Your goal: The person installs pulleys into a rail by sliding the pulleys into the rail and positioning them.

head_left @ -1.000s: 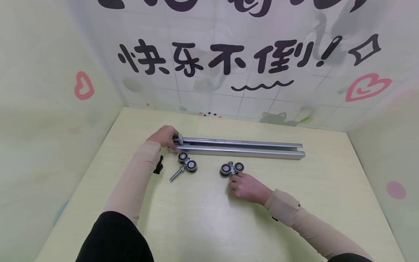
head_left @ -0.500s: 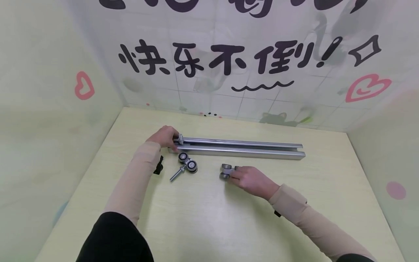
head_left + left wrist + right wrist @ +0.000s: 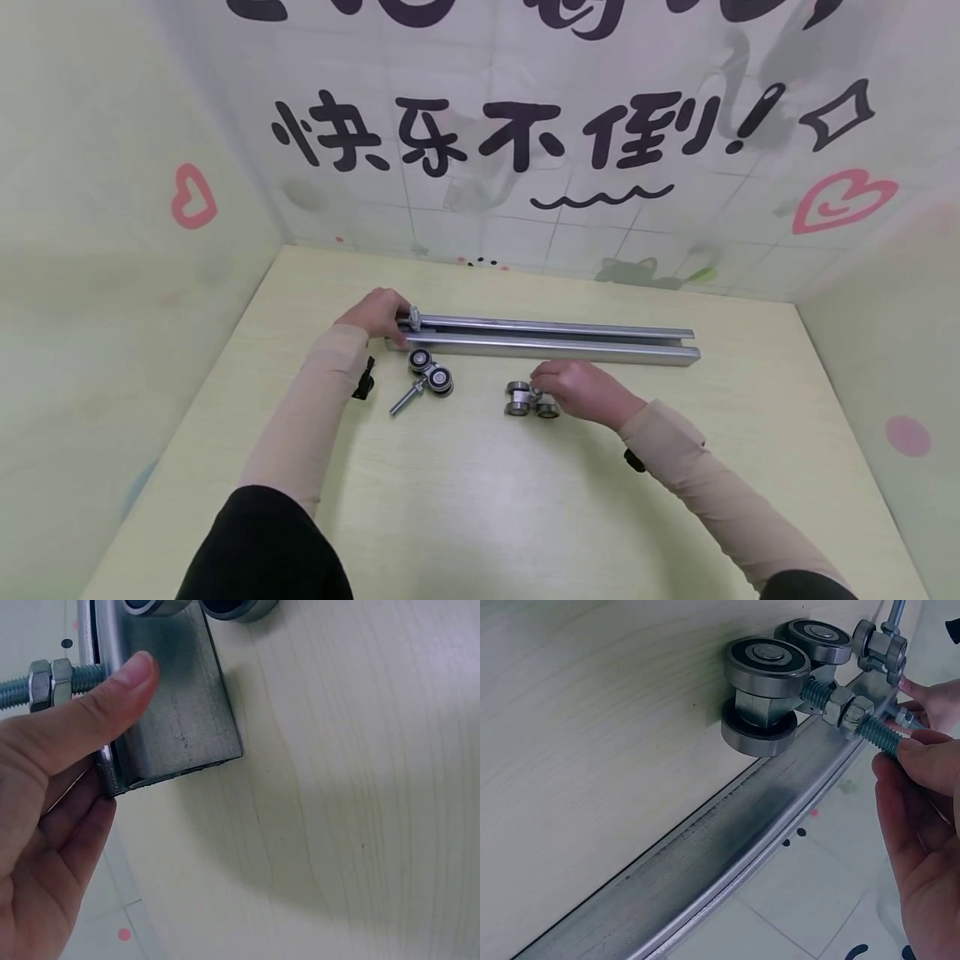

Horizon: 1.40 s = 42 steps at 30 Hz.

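A long grey steel track lies across the table's middle. My left hand grips its left end, thumb pressed on the side wall beside a threaded bolt with nuts that sticks out of the track. My right hand pinches the threaded bolt of a roller carriage with black-and-silver wheels, holding it on the table just in front of the track. Another roller carriage with its bolt lies loose near my left wrist.
The pale wooden table is boxed in by light walls on the left, right and back, the back one printed with black characters and pink hearts. A small black object lies under my left forearm.
My right hand moved from in front of the carriage to its right side, took hold of its bolt and turned the carriage round. The left hand stayed on the track's end.
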Each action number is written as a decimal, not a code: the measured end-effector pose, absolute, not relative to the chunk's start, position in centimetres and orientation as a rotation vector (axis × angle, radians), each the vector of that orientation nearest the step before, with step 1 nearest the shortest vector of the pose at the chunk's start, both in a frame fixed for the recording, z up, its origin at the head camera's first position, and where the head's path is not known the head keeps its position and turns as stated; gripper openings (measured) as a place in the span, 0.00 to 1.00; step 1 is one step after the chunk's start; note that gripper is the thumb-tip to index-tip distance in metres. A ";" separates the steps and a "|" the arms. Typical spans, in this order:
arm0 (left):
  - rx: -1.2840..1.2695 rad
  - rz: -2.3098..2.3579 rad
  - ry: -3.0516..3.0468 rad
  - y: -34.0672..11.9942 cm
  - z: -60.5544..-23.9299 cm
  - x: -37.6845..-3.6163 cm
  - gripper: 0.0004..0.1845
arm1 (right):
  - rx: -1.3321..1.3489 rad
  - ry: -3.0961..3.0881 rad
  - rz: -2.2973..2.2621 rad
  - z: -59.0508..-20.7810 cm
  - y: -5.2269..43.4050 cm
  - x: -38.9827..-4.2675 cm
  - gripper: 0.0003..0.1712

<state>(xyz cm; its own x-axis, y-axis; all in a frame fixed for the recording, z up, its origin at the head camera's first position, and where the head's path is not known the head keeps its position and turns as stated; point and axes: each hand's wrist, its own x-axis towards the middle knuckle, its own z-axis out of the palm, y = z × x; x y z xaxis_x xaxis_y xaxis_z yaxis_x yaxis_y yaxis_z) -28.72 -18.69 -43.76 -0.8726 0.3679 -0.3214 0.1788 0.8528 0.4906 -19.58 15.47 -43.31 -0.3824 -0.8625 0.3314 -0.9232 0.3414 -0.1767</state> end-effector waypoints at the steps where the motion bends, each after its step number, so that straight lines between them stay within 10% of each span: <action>1: 0.405 0.634 2.621 -18.7 -43.8 -28.7 0.25 | 1.637 -2.423 0.498 -43.3 15.5 -19.6 0.14; 42: 0.433 0.669 2.616 -18.9 -43.8 -28.7 0.24 | 1.482 -2.485 0.223 -42.6 16.5 -19.2 0.13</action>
